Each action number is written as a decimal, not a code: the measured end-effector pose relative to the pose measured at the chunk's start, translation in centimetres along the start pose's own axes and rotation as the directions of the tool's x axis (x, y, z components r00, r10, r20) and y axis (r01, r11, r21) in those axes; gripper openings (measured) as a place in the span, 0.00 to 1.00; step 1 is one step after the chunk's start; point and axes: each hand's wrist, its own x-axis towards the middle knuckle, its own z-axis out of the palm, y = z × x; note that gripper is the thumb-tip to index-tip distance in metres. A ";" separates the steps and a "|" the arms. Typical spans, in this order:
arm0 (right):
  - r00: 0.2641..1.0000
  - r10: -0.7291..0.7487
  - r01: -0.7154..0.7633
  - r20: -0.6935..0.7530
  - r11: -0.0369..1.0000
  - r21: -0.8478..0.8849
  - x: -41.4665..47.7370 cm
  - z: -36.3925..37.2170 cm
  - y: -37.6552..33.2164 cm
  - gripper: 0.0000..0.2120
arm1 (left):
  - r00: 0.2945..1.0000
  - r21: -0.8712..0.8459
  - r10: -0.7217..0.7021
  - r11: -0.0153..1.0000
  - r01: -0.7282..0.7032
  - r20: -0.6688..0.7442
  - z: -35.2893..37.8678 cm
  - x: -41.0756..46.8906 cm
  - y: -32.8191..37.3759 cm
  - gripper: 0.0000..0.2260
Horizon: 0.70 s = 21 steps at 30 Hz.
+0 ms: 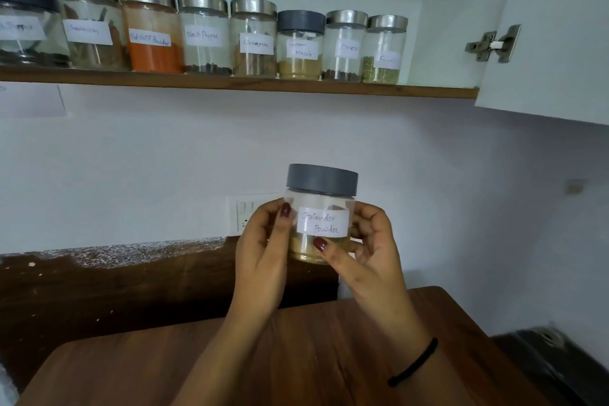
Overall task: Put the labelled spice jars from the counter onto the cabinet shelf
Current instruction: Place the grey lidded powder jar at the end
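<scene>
I hold a clear jar (321,204) with a grey lid and a white label reading "Coriander Powder" upright in front of me, above the wooden counter (296,356). My left hand (263,260) grips its left side and my right hand (365,257) its right side, thumb across the front. A little tan powder lies at its bottom. Above, the cabinet shelf (263,84) carries a row of several labelled jars, from a black pepper jar (204,34) to a garam masala jar (300,46) and a small fennel jar (384,49) at the right end.
The open white cabinet door (553,33) with its metal hinge (494,43) hangs at the right. A bare stretch of shelf lies right of the last jar. A wall switch plate (247,212) sits behind my hands. A dark object (553,359) sits low at the right.
</scene>
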 end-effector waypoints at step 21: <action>0.942 -0.312 0.303 -0.121 0.949 -0.084 14.1 -15.0 -5.9 0.34 | 0.893 0.470 0.398 0.760 -0.450 0.211 17.4 8.2 2.2 0.24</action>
